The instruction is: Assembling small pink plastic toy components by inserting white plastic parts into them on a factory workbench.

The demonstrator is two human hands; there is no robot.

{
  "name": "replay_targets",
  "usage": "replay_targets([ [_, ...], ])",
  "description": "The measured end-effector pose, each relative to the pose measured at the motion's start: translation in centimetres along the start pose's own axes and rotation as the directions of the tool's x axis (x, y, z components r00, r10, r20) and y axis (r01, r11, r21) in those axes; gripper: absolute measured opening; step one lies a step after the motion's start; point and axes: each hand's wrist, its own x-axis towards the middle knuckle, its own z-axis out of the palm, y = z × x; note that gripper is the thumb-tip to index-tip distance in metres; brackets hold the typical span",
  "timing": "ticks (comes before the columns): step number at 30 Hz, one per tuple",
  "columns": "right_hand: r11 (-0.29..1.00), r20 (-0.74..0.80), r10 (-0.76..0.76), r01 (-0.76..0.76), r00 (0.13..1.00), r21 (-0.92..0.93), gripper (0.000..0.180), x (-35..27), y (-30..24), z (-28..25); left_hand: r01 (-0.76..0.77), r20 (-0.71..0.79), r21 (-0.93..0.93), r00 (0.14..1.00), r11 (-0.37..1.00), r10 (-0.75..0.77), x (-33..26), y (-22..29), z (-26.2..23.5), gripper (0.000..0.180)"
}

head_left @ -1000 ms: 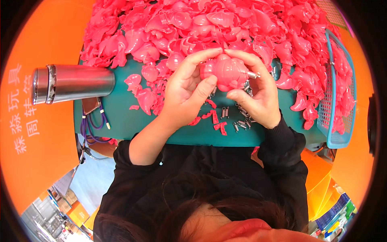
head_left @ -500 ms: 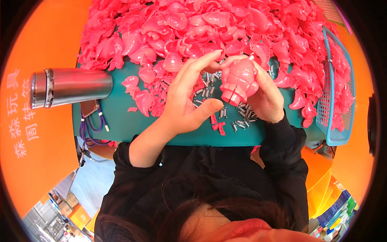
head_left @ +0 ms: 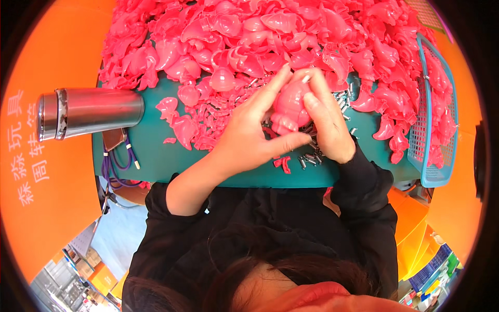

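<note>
Between my two hands is a glossy pink plastic toy figure (head_left: 291, 106), rounded, with a narrower ridged end turned toward me. A small metal pin shows at its far end. My right hand (head_left: 331, 122) grips it from the right, thumb pressed on its side. From the left, my left hand (head_left: 249, 125) cups it, fingers along its far left side and thumb bent below the near end. Small metal pins (head_left: 312, 157) lie scattered on the green table mat (head_left: 254, 180) under and beside my hands. Small pink pieces (head_left: 282, 164) lie close to my left thumb.
A large heap of pink plastic shells (head_left: 244, 31) covers the far side. At left lies a steel flask (head_left: 99, 112) with a purple cord (head_left: 110, 166) near it. A blue mesh basket (head_left: 422, 135) of pink parts stands at right. Orange panels (head_left: 52, 171) flank the table.
My left hand has moved right and closed in around the toy figure. My right hand and the figure have shifted slightly left, and the figure has turned more upright.
</note>
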Motion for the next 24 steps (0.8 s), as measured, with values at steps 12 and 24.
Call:
replay_targets([
  [12,0.895,0.0,-0.245,0.226,0.97,-0.384,0.06,0.6,-0.3,0.1,-0.044,-0.183,0.295,0.978,0.955,0.101,-0.4,0.3,-0.4,0.072],
  [24,0.992,0.05,-0.118,0.12,0.992,-0.038,0.058,0.3,-0.2,-0.4,-0.141,-0.084,0.484,0.975,0.864,0.206,-0.5,0.8,-0.6,0.072],
])
